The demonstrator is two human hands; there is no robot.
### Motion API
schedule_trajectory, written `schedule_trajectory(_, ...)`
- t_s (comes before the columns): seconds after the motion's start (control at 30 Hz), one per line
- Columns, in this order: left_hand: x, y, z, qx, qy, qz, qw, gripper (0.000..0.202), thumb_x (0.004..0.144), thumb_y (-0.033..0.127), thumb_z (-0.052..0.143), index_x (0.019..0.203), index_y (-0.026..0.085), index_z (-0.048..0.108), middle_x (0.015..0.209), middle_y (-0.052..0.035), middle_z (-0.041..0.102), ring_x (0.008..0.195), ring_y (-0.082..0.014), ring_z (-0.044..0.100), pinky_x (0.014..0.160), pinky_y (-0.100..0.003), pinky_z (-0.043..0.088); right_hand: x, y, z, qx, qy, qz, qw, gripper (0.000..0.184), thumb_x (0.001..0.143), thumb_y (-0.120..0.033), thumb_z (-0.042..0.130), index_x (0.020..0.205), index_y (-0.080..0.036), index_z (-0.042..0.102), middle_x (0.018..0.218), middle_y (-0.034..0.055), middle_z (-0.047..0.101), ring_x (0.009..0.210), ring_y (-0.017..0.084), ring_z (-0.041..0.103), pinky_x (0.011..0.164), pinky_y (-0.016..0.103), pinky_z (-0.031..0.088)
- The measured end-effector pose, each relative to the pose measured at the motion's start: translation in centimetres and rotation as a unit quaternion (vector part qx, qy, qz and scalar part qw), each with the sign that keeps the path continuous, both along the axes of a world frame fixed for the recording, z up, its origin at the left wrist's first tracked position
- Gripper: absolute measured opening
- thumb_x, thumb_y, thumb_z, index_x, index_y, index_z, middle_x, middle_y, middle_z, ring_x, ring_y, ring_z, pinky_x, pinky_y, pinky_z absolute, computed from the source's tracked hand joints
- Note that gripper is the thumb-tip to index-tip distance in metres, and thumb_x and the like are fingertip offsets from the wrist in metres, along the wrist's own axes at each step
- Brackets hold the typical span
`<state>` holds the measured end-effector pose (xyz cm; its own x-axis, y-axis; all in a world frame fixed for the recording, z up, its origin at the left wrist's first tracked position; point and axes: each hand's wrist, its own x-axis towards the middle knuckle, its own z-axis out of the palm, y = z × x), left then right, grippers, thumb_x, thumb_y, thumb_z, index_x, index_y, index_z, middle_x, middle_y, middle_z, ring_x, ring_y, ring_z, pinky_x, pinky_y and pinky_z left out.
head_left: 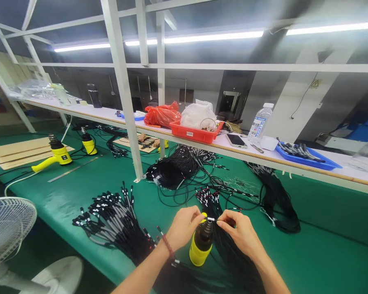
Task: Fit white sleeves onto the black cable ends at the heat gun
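My left hand (184,226) and my right hand (237,230) each pinch one end of a thin black cable (213,219) with a white sleeve, stretched between them. They hold it just above the nozzle of an upright yellow heat gun (201,244) standing on the green mat (309,261). A red cord sits on my left wrist. Under my right hand lies a bundle of black cables with red-marked ends (211,200). Left of my hands lies a pile of black cables with white and grey sleeves (113,218).
Two more yellow heat guns (58,155) lie at the far left beside cardboard sheets and a metal ruler (72,169). A white fan (6,228) stands bottom left. The shelf (239,153) carries a red tray, bags, a phone, a water bottle (260,122) and a blue tray.
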<state>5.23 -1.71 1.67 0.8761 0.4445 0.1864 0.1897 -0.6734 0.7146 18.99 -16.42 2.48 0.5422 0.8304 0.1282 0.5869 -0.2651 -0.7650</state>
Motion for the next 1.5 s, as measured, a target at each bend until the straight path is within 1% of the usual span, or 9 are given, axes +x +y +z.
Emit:
schedule_trajectory(0.17,0.0,0.0,-0.1,-0.021,-0.036,0.005,0.999,0.015,0.088,0.03,0.05,0.079,0.019,0.056,0.077,0.0008,0.062,0.076,-0.0163,0.055,0.068,-0.024,0.039,0.0,-0.2,0.2,-0.01,0.011,0.004,1.0,0.021,0.083,-0.032,0.054,0.074,-0.02,0.068,0.07,0.0006,0.069,0.067,0.018,0.06,0.061,0.025,0.042)
schedule_trajectory(0.27,0.0,0.1,0.1,0.0,-0.011,0.001,1.0,0.025,0.092,0.033,0.045,0.074,0.019,0.056,0.07,0.001,0.061,0.068,-0.0157,0.054,0.064,-0.024,0.037,0.0,-0.4,0.4,-0.015,0.002,0.016,1.0,0.027,0.086,-0.034,0.05,0.074,-0.02,0.07,0.073,0.0016,0.071,0.069,0.018,0.061,0.063,0.026,0.042)
schedule_trajectory(0.43,0.1,0.0,0.3,0.026,0.021,-0.003,0.999,0.041,0.095,0.035,0.039,0.06,0.019,0.051,0.056,0.0024,0.056,0.057,-0.014,0.051,0.059,-0.024,0.034,0.1,-0.5,0.2,-0.013,-0.003,0.011,1.0,0.026,0.084,-0.035,0.053,0.071,-0.02,0.07,0.07,0.0006,0.07,0.066,0.018,0.06,0.061,0.025,0.042)
schedule_trajectory(0.73,-0.2,0.0,-0.3,-0.019,-0.035,-0.006,0.999,0.012,0.087,0.026,0.051,0.078,0.02,0.053,0.078,0.0024,0.058,0.076,-0.0151,0.052,0.066,-0.023,0.038,0.0,-0.1,0.0,0.008,0.0,-0.013,1.0,0.016,0.078,-0.029,0.059,0.069,-0.019,0.067,0.068,0.0001,0.068,0.065,0.017,0.06,0.061,0.024,0.042)
schedule_trajectory(0.93,-0.1,0.0,-0.2,0.021,0.008,-0.014,1.0,0.039,0.097,0.032,0.034,0.062,0.02,0.047,0.06,0.0028,0.052,0.062,-0.0147,0.049,0.063,-0.024,0.036,-0.1,-0.5,0.3,-0.03,-0.012,0.024,0.999,0.03,0.086,-0.035,0.05,0.069,-0.019,0.069,0.066,0.0011,0.068,0.065,0.018,0.058,0.06,0.026,0.039)
schedule_trajectory(1.0,-0.1,0.1,-0.4,0.021,0.006,-0.015,1.0,0.041,0.098,0.032,0.031,0.061,0.02,0.047,0.06,0.0027,0.052,0.062,-0.0147,0.049,0.063,-0.024,0.036,-0.2,-0.4,0.4,-0.031,-0.019,0.029,0.999,0.032,0.087,-0.035,0.049,0.067,-0.019,0.068,0.065,0.001,0.067,0.063,0.017,0.057,0.058,0.025,0.037)
schedule_trajectory(1.2,-0.4,0.1,-1.0,0.005,-0.06,-0.003,0.998,0.014,0.092,0.029,0.046,0.083,0.02,0.053,0.083,0.0015,0.059,0.081,-0.0159,0.053,0.075,-0.025,0.038,-0.4,-0.1,0.0,-0.008,-0.006,0.001,1.0,0.021,0.083,-0.03,0.054,0.072,-0.019,0.068,0.067,0.0001,0.068,0.063,0.016,0.058,0.058,0.023,0.039)
schedule_trajectory(1.37,-0.3,0.0,-0.6,0.036,-0.002,0.009,0.999,0.043,0.098,0.033,0.028,0.06,0.02,0.043,0.06,0.0025,0.051,0.065,-0.0162,0.049,0.069,-0.027,0.036,-0.3,-0.2,-0.2,-0.029,-0.01,0.026,0.999,0.034,0.089,-0.036,0.047,0.067,-0.02,0.067,0.064,-0.0003,0.067,0.063,0.016,0.058,0.059,0.023,0.037)
schedule_trajectory(1.5,-0.3,0.1,-0.8,0.028,-0.01,0.011,0.999,0.036,0.097,0.033,0.033,0.066,0.02,0.047,0.068,0.0017,0.054,0.071,-0.0172,0.05,0.072,-0.028,0.037,-0.6,-0.2,-0.2,-0.02,-0.016,0.019,0.999,0.03,0.088,-0.034,0.048,0.067,-0.02,0.064,0.063,-0.0013,0.063,0.061,0.015,0.055,0.056,0.023,0.035)
